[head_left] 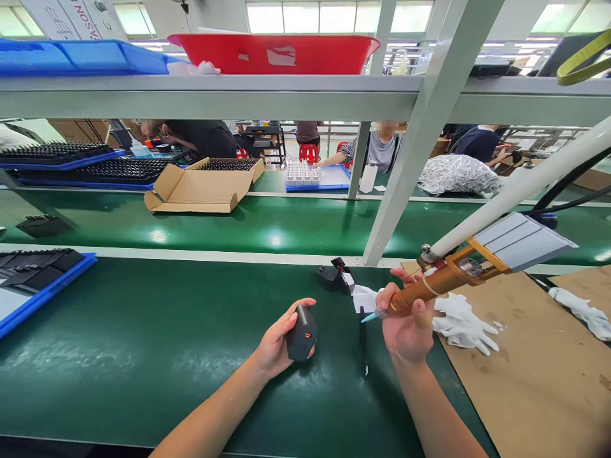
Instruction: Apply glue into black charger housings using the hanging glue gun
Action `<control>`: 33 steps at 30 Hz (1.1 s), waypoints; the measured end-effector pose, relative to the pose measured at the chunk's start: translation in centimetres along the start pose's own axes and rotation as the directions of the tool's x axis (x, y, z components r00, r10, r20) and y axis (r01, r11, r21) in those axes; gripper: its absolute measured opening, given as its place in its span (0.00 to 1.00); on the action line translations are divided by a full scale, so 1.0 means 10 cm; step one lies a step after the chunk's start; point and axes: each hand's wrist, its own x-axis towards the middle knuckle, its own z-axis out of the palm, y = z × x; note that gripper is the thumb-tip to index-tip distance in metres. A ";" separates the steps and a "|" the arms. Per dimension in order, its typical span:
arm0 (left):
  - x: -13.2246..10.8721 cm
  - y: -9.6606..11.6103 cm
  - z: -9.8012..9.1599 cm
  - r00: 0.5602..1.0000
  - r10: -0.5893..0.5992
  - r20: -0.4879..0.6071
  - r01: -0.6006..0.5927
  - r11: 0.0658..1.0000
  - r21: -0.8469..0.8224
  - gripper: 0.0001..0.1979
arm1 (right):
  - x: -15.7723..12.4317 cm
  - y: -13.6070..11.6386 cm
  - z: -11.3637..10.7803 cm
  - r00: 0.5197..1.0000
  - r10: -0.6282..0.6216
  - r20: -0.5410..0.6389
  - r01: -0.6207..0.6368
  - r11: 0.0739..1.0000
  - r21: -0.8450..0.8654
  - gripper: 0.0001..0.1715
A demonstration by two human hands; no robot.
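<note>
My left hand (pixel 279 340) is closed around a small dark grey plastic part (pixel 301 333) with an orange mark, held just above the green mat. My right hand (pixel 408 321) grips a copper-coloured dispensing tool (pixel 432 286) with a blue-green tip (pixel 368 316) that points left toward the part, a short gap away. A white hose and black cables run from the tool up to the right. A thin black pen-like tool (pixel 363 340) lies on the mat between my hands.
A second dark part (pixel 334 277) sits by white paper ahead. White gloves (pixel 461 321) lie on a cardboard sheet (pixel 534 375) at right. A blue tray (pixel 33 283) of black parts is at left. A slanted frame post (pixel 405 172) rises ahead; other people work beyond the far belt.
</note>
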 end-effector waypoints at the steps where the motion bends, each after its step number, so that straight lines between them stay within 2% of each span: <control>1: -0.01 0.00 0.00 1.000 0.009 0.016 -0.009 1.000 -0.004 0.18 | 0.00 0.00 0.00 1.000 -0.002 -0.001 0.002 1.000 0.001 0.17; 5: -0.01 0.02 -0.01 0.997 0.039 0.060 -0.039 0.999 0.005 0.18 | 0.00 0.02 -0.01 1.000 -0.007 -0.010 0.007 1.000 0.002 0.17; 9: -0.02 0.03 -0.02 0.998 0.044 0.055 -0.048 0.996 0.073 0.19 | 0.01 0.02 -0.01 1.000 -0.007 -0.015 0.008 1.000 0.019 0.16; 11: -0.03 0.07 -0.03 0.999 0.044 0.010 -0.045 0.982 0.182 0.20 | 0.01 0.02 0.00 1.000 -0.011 -0.011 0.012 1.000 0.025 0.15; 13: -0.05 0.15 -0.04 0.996 0.067 -0.058 -0.036 0.907 0.420 0.21 | 0.01 0.02 0.00 1.000 -0.017 -0.005 0.017 0.999 0.027 0.15; 14: -0.05 0.21 -0.06 0.991 0.098 -0.094 -0.025 0.815 0.579 0.21 | 0.01 0.03 0.00 1.000 -0.019 -0.003 0.019 0.999 0.026 0.15; 15: -0.04 0.27 -0.09 0.982 0.138 -0.126 -0.001 0.677 0.736 0.21 | 0.01 0.03 0.00 1.000 -0.020 -0.002 0.020 1.000 0.022 0.15; 17: -0.01 0.40 -0.17 0.960 0.225 -0.165 0.092 0.303 0.949 0.22 | 0.02 0.04 -0.01 1.000 -0.021 -0.005 0.021 1.000 0.014 0.15; 19: 0.07 0.52 -0.30 0.935 0.297 -0.192 0.227 -0.085 0.970 0.21 | 0.03 0.05 -0.03 1.000 -0.013 -0.008 0.013 1.000 0.015 0.15; 20: 0.11 0.58 -0.37 0.926 0.317 -0.203 0.284 -0.235 0.930 0.20 | 0.04 0.05 -0.03 1.000 -0.008 -0.008 0.008 1.000 0.020 0.15; 21: 0.15 0.63 -0.44 0.921 0.327 -0.211 0.325 -0.347 0.880 0.19 | 0.04 0.05 -0.04 1.000 -0.006 -0.008 0.006 1.000 0.029 0.15; 22: 0.19 0.68 -0.50 0.918 0.332 -0.218 0.349 -0.413 0.841 0.19 | 0.04 0.05 -0.04 1.000 -0.003 -0.008 0.003 0.999 0.039 0.14; 25: 0.26 0.80 -0.62 0.915 0.333 -0.226 0.370 -0.477 0.797 0.19 | 0.03 0.06 -0.05 1.000 0.001 -0.004 -0.001 0.998 0.057 0.13; 27: 0.30 0.82 -0.60 0.912 0.351 -0.213 0.375 -0.499 0.781 0.22 | 0.03 0.07 -0.06 1.000 0.003 -0.002 -0.003 0.999 0.054 0.12; 31: 0.47 0.69 -0.33 0.905 0.408 -0.119 0.325 -0.485 0.812 0.27 | 0.04 0.06 -0.04 1.000 0.012 -0.009 -0.012 0.999 0.043 0.12; 33: 0.59 0.51 -0.11 0.924 0.377 -0.067 0.230 -0.405 0.885 0.33 | 0.03 0.02 -0.03 1.000 0.026 -0.017 -0.025 0.999 0.039 0.13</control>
